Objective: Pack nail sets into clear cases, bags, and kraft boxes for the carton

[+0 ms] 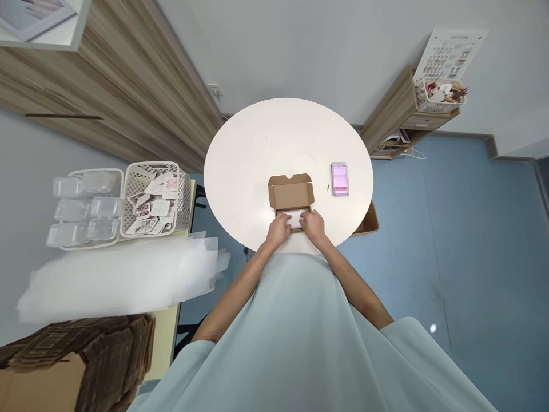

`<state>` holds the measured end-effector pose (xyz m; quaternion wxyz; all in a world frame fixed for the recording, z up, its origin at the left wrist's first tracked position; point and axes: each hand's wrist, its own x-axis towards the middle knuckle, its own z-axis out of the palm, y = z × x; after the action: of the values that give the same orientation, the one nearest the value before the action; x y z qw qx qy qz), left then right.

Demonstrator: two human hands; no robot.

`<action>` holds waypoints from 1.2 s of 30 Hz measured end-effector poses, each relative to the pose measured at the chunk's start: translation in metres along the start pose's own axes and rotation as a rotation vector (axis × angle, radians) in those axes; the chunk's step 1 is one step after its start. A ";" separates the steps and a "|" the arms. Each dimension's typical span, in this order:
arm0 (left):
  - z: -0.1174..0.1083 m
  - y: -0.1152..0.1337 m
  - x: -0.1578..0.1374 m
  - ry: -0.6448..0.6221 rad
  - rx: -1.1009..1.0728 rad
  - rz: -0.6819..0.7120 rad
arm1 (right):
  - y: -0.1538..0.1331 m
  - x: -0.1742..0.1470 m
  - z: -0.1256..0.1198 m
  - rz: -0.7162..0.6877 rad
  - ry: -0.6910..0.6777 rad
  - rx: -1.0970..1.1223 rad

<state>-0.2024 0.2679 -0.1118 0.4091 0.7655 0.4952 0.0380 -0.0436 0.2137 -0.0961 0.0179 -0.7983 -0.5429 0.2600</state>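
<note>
A small brown cardboard box (291, 195) lies on the white oval table close to my body, its lid folded back away from me. Inside it is a flat white packet (295, 219); its exact kind cannot be made out. My left hand (278, 230) is at the box's left end, fingers curled in over the rim onto the packet. At the opposite end, my right hand (314, 226) has its fingers bent onto the packet's right side. Both hands partly cover the box's side walls.
A phone with a lit, blurred screen (339, 178) lies right on the table (257, 137). Left stand a basket of cards (150, 200), clear plastic boxes (86, 206), white translucent sheets (115, 277) and stacked flattened cardboard (107, 360). An open carton (369, 220) sits below the table's right edge.
</note>
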 end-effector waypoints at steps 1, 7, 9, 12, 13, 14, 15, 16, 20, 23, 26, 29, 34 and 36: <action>-0.002 0.002 -0.001 0.002 -0.003 -0.001 | -0.001 0.000 -0.001 -0.016 -0.001 -0.002; -0.039 0.009 0.007 0.258 -0.086 -0.116 | 0.007 0.008 -0.025 -0.047 0.196 0.144; -0.057 0.007 0.017 0.379 -0.142 -0.161 | 0.014 0.020 -0.034 -0.029 0.326 0.256; -0.076 0.003 0.035 0.419 -0.254 -0.248 | 0.024 0.044 -0.042 0.004 0.366 0.440; -0.079 0.002 0.039 0.393 -0.306 -0.276 | 0.025 0.052 -0.043 0.034 0.329 0.497; -0.081 0.001 0.043 0.354 -0.362 -0.301 | 0.026 0.059 -0.043 0.068 0.282 0.553; -0.082 0.001 0.045 0.314 -0.418 -0.324 | 0.026 0.065 -0.043 0.099 0.235 0.608; -0.083 0.001 0.046 0.276 -0.469 -0.344 | 0.025 0.069 -0.043 0.123 0.196 0.659; -0.083 0.005 0.044 0.212 -0.567 -0.365 | 0.023 0.075 -0.043 0.133 0.154 0.783; -0.084 0.009 0.042 0.194 -0.595 -0.330 | 0.022 0.071 -0.048 0.123 0.156 0.796; -0.087 0.011 0.042 0.191 -0.596 -0.259 | 0.021 0.066 -0.056 0.103 0.167 0.799; -0.086 0.010 0.042 0.210 -0.577 -0.167 | 0.020 0.059 -0.062 0.060 0.210 0.788; -0.074 0.006 0.032 0.226 -0.510 -0.051 | 0.022 0.037 -0.060 -0.037 0.237 0.730; -0.066 0.004 0.023 0.229 -0.489 -0.030 | 0.025 0.025 -0.054 -0.051 0.226 0.695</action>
<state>-0.2188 0.3245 -0.0736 0.5237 0.6274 0.5255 0.2366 0.0079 0.2390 -0.0672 0.3546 -0.7545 -0.4364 0.3385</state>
